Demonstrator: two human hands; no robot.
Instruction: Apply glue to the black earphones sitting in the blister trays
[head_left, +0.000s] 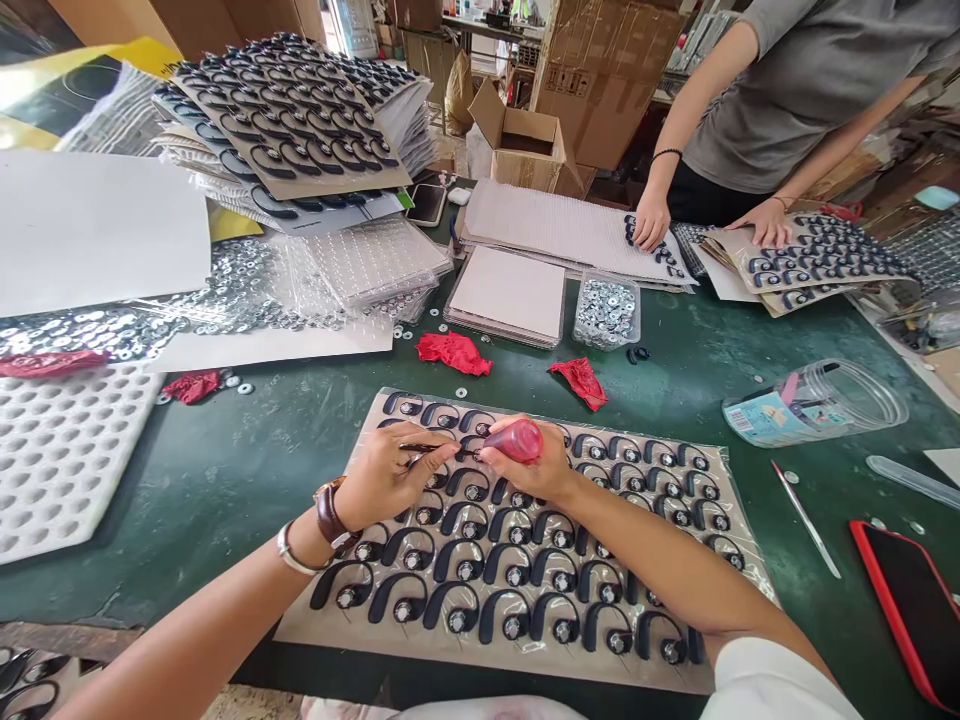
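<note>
Before me lies a brown cardboard sheet (600, 672) under clear film, with rows of black ear-hook parts (517, 563), each bearing a round silvery piece. Over its far part, my left hand (391, 472) pinches thin dark tweezers (421, 447), their points toward the right. My right hand (534, 462) is wrapped round a small translucent red bottle (517, 440), tilted with its narrow end toward the tweezers' tips. The two tips meet or nearly meet above one ear hook; contact cannot be made out. Fingers cover several ear hooks there.
Stacked ear-hook sheets (289, 120) rise at back left. A clear tub of metal washers (607, 312), crumpled red scraps (454, 352), a clear jar (814, 402), a metal tool (806, 520) and a red-cased phone (911, 610) surround my sheet. Across the table, a co-worker's hands (651, 220) touch other sheets.
</note>
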